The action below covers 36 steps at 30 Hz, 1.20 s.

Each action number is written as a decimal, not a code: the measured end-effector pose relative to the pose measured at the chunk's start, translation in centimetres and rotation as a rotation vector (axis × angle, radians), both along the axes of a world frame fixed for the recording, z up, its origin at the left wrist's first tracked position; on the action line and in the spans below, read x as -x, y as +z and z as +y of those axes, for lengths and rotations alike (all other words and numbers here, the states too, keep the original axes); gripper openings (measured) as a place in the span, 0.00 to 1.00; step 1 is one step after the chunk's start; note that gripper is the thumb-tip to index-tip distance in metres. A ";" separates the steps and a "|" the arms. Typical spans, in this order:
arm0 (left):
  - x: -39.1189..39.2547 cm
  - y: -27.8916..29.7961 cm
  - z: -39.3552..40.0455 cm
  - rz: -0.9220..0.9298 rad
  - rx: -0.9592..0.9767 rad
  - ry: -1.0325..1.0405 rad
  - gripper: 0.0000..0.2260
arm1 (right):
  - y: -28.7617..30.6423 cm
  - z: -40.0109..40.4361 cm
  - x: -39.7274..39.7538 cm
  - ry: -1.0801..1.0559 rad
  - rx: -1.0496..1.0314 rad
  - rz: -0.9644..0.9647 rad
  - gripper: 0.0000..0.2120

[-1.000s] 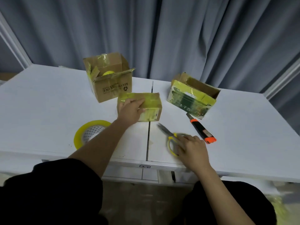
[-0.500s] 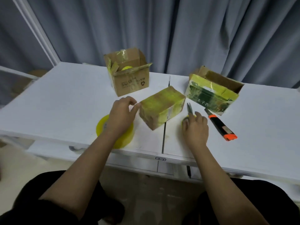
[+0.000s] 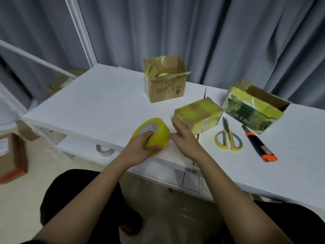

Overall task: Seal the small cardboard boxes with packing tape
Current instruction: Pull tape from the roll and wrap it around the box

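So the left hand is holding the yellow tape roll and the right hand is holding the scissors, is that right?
Not quite. In the head view the left hand does grip the yellow tape roll, but the right hand is open beside it; the scissors lie untouched on the table.

Readable print on two boxes
The open brown box [image 3: 165, 88] at twelve o'clock shows upside-down lettering, partly "MAY…LINE", beside a recycling symbol; the green-faced box [image 3: 249, 114] at two o'clock bears white characters "木子".

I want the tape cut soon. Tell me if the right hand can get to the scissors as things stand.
Probably yes. The right hand is open and holds nothing, and the scissors lie just to its right on bare table, with nothing between them.
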<state>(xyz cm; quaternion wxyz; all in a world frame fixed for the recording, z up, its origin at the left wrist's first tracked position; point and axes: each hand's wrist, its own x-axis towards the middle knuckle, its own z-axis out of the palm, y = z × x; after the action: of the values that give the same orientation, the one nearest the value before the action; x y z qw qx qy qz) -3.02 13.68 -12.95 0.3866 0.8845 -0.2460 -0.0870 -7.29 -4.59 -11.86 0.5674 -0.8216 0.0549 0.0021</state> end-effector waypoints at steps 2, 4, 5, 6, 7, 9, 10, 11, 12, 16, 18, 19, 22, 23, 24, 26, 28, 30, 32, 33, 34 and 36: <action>0.7 0.7 0.5 0.124 0.199 -0.044 0.13 | 1.0 0.5 -0.2 0.024 -0.027 0.004 0.23; 1.2 1.1 0.5 0.165 0.295 -0.041 0.13 | 1.7 1.2 0.4 -0.027 0.019 -0.136 0.18; 1.3 1.2 0.5 0.151 0.306 -0.029 0.13 | 2.0 1.5 0.8 -0.069 0.063 -0.219 0.16; 1.3 1.3 0.4 0.130 0.301 -0.016 0.13 | 2.1 1.7 1.2 -0.106 0.124 -0.293 0.14; 1.3 1.4 0.4 0.113 0.291 -0.007 0.13 | 2.2 1.8 1.6 -0.133 0.187 -0.349 0.12; 1.3 1.5 0.2 0.091 0.285 -0.012 0.13 | 2.4 1.8 2.0 -0.161 0.262 -0.406 0.08; 1.3 1.6 0.1 0.081 0.290 -0.022 0.14 | 2.7 1.8 2.0 -0.171 0.275 -0.417 0.07; 1.4 1.7 0.0 0.077 0.297 -0.031 0.14 | 2.8 1.8 2.1 -0.184 0.283 -0.424 0.05; 1.5 1.8 0.0 0.077 0.304 -0.039 0.15 | 3.0 1.7 2.1 -0.201 0.289 -0.427 0.04; 1.7 2.3 -0.4 0.039 0.288 -0.017 0.14 | 3.9 1.5 1.5 -0.290 0.236 -0.378 0.04; 0.9 3.0 -1.0 0.028 0.266 0.074 0.13 | 5.4 1.3 0.6 -0.318 0.195 -0.359 0.06; 0.2 3.4 -1.3 0.039 0.236 0.124 0.16 | 6.2 1.3 0.1 -0.332 0.186 -0.382 0.07; -2.5 4.6 -1.6 0.095 0.093 0.218 0.27 | 8.1 1.2 -1.1 -0.346 0.290 -0.483 0.12; -3.4 5.0 -1.7 0.080 0.061 0.222 0.28 | 8.2 0.9 -1.6 -0.359 0.293 -0.466 0.13; -4.2 5.3 -1.8 0.061 0.037 0.211 0.29 | 8.4 0.5 -1.9 -0.371 0.243 -0.425 0.13; -5.5 5.6 -2.3 0.045 0.017 0.181 0.31 | 8.8 -0.5 -2.8 -0.377 0.149 -0.335 0.13; -6.4 5.8 -3.0 0.047 0.025 0.191 0.30 | 9.5 -1.0 -4.0 -0.332 0.192 -0.307 0.11; -7.3 6.0 -3.6 0.040 0.012 0.217 0.29 | 10.2 -1.1 -5.1 -0.317 0.272 -0.295 0.10; -8.3 6.3 -4.1 0.005 -0.061 0.203 0.30 | 9.8 -1.5 -5.7 -0.363 0.253 -0.256 0.09; -8.9 6.6 -4.5 -0.023 -0.116 0.182 0.30 | 9.1 -1.9 -5.8 -0.412 0.193 -0.235 0.08; -9.6 7.0 -5.1 -0.062 -0.178 0.152 0.30 | 8.3 -2.3 -5.6 -0.474 0.114 -0.225 0.07; -10.7 7.9 -6.6 -0.178 -0.320 0.077 0.30 | 6.2 -2.9 -4.9 -0.615 -0.058 -0.235 0.06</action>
<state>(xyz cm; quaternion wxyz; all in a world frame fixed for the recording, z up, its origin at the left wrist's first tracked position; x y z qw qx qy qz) 7.66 7.04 -5.06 0.2207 0.9477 -0.2284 -0.0314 -2.40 -7.45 -5.64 0.5671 -0.7446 0.2346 -0.2625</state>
